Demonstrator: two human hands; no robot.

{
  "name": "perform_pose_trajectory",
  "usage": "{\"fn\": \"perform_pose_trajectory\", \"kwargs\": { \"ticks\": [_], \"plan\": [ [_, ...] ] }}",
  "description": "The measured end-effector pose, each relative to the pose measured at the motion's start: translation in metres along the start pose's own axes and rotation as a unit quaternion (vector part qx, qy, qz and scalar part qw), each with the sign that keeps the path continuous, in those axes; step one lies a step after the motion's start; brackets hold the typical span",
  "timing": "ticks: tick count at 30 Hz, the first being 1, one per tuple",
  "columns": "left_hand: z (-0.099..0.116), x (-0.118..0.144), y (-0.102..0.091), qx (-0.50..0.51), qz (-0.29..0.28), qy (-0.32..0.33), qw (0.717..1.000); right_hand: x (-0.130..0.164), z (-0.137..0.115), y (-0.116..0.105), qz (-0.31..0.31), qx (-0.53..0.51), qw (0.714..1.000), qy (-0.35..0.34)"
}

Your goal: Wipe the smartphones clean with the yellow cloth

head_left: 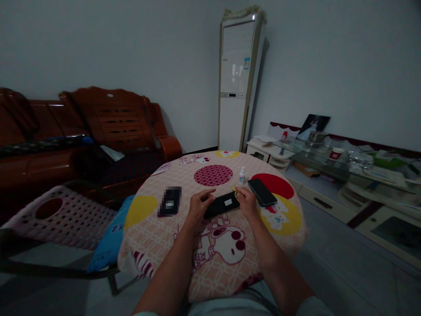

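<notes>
Blk item point(219, 207) in hand looks matt & smooth on my feed, prob. plastic, w/ a paper-like label point(228, 202). Yellow rag point(235, 191) reads as cloth. Phone point(262, 192) has a smooth, glassy face w/ slight sheen. Bottle point(242, 176) = white plastic. Bench point(153, 232) is covered in printed fabric, matt. Sofa point(112, 103) I see as varnished wood, v. glossy; its pad point(131, 169) is dark cloth. AC point(233, 123): smooth, shiny white front. Chair point(72, 219) is woven strips, can't tell if plastic. Shelf point(309, 152) = clear, reflective glass. Wall point(148, 44): smooth, matt.
</notes>
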State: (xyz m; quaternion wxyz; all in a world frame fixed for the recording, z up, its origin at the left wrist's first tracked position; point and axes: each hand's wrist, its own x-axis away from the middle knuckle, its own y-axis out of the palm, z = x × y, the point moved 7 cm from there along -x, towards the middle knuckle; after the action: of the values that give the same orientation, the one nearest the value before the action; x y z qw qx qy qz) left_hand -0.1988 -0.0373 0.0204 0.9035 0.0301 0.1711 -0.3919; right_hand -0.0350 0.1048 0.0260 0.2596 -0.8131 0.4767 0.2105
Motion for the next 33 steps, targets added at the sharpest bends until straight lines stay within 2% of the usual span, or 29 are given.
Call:
{"fn": "perform_pose_trajectory", "kwargs": {
  "ticks": [4,8,12,15,22,28,33],
  "plan": [
    [0.006,0.002,0.005,-0.084,-0.040,0.040,0.995,0.003,-0.025,0.007,-0.024,0.043,0.995,-0.086],
    [0.005,0.005,0.004,-0.076,-0.038,0.024,0.996,0.006,-0.033,0.012,-0.023,0.086,0.989,-0.117],
    [0.001,0.007,0.001,-0.019,0.013,-0.013,1.000,0.006,-0.027,0.017,-0.025,0.131,0.985,-0.111],
    [-0.001,0.008,-0.001,0.004,0.039,-0.009,0.999,0.007,-0.017,0.019,-0.031,0.150,0.984,-0.089],
    [-0.004,0.006,-0.005,-0.067,0.053,0.003,0.996,0.012,0.000,0.022,-0.066,0.167,0.982,-0.059],
    [0.004,0.009,-0.003,-0.063,0.048,0.024,0.997,0.011,-0.014,0.021,-0.029,0.142,0.987,-0.062],
    [0.001,0.012,-0.001,-0.002,0.065,-0.004,0.998,0.011,-0.028,0.024,0.000,0.125,0.989,-0.084]
  ]
}}
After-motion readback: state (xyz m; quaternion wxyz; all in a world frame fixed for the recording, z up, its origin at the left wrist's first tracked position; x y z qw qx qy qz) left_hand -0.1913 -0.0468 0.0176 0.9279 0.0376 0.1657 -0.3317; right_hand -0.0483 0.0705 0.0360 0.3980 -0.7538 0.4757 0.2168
